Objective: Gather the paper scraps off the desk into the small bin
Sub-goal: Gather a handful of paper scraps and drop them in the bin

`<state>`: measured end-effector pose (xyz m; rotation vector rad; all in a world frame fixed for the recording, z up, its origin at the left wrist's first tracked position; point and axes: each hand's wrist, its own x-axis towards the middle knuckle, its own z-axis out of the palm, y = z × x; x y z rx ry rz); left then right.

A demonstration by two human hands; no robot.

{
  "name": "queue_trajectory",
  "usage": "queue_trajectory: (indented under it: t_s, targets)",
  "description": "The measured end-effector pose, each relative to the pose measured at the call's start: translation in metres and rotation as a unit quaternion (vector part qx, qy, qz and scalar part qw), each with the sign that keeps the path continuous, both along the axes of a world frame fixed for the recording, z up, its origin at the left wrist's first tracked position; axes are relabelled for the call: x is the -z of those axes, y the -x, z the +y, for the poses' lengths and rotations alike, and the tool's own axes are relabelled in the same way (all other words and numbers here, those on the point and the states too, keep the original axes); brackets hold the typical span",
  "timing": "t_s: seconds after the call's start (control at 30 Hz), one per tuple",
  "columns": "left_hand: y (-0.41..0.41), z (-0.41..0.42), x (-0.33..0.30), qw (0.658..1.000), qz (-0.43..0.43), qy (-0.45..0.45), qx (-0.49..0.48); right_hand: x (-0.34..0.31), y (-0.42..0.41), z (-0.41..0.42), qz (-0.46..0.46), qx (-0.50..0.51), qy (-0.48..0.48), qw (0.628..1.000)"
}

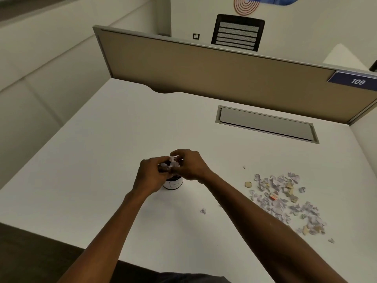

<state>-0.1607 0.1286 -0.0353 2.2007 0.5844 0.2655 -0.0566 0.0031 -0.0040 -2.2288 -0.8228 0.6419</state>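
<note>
Clutching white paper scraps over the small bin, left hand and right hand, fingers curled.

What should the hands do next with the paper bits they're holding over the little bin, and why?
Probably let go, so the bits drop in. Both the left hand and the right hand hold white paper scraps right above the small bin, so they look ready to fall. A big scrap pile on the desk waits after.

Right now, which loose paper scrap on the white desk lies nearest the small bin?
The lone pale lilac scrap, lying by itself between the forearms, left of the big pile, closest to the small white-labelled bin.
</note>
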Motion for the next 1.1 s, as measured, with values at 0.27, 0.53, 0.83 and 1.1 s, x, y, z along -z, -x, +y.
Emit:
queue_trajectory:
  t_s: [0.27, 0.53, 0.83, 1.1]
  targets:
    - [0.005, -0.008, -0.007, 0.998, -0.04, 0.001, -0.055, -0.001, -0.001, -0.033, -0.003, 0.085, -0.075, 0.994]
    - [0.034, -0.091, 0.038, 0.989, -0.039, 0.09, 0.114, 0.059, -0.006, -0.154, 0.14, 0.342, -0.121, 0.921]
    - [0.036, -0.128, 0.116, 0.968, 0.086, -0.113, 0.206, 0.09, 0.007, -0.211, -0.021, 0.304, 0.022, 0.952]
    - [0.016, -0.138, 0.113, 0.984, 0.054, -0.051, 0.164, 0.106, 0.02, -0.205, -0.082, 0.221, 0.152, 0.96]
